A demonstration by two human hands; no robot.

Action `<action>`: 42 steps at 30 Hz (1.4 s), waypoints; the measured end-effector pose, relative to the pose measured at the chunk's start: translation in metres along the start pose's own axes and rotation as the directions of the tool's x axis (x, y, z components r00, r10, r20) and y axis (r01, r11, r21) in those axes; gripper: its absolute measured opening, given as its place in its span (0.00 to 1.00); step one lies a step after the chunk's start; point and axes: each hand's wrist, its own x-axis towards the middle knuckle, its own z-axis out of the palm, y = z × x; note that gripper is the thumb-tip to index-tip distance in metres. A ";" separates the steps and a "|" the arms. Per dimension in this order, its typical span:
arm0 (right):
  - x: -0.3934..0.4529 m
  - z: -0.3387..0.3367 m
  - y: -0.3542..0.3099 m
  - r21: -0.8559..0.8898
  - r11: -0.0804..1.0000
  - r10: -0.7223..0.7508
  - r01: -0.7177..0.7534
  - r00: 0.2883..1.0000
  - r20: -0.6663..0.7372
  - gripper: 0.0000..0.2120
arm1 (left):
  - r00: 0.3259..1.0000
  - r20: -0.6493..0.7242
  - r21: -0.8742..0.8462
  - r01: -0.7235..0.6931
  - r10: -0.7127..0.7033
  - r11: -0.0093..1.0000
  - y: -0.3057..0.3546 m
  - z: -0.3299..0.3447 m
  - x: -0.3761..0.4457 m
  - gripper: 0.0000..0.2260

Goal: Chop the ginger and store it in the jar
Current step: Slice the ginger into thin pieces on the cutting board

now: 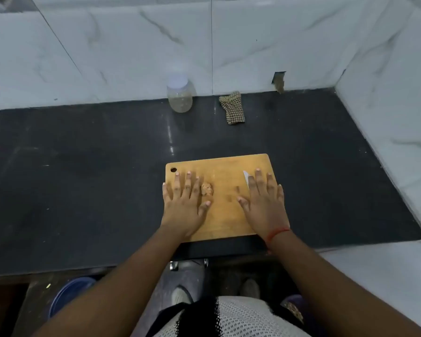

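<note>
Your left hand [184,199] lay flat on the board [225,215], ginger [207,189] touching its index finger; your right hand [264,198], also flat, covered the knife [246,178], nearer it.

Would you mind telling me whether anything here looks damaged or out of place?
Yes: the wall tile behind the checked cloth has a broken notch at its base. The knife lies mostly hidden under the right hand.
</note>
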 end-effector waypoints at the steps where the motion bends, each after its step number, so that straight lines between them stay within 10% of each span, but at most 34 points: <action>1: -0.003 -0.001 0.002 -0.010 1.000 0.016 -0.017 1.000 -0.023 0.30 | 1.000 -0.003 0.007 0.012 -0.012 1.000 0.001 -0.001 -0.001 0.31; 17: -0.007 -0.002 0.009 0.179 0.981 0.066 -0.068 0.998 0.019 0.11 | 0.990 -0.114 -0.500 0.017 -0.085 0.866 0.004 -0.016 0.012 0.24; 25: -0.010 -0.025 0.008 0.573 0.801 0.135 -0.175 0.984 0.112 0.14 | 0.992 -0.123 -0.415 -0.058 0.007 0.908 -0.001 -0.021 0.024 0.15; 42: -0.017 -0.025 -0.028 0.632 0.764 -0.061 -0.125 0.962 0.265 0.10 | 0.996 -0.087 -0.340 -0.005 -0.026 0.940 0.005 -0.011 0.019 0.17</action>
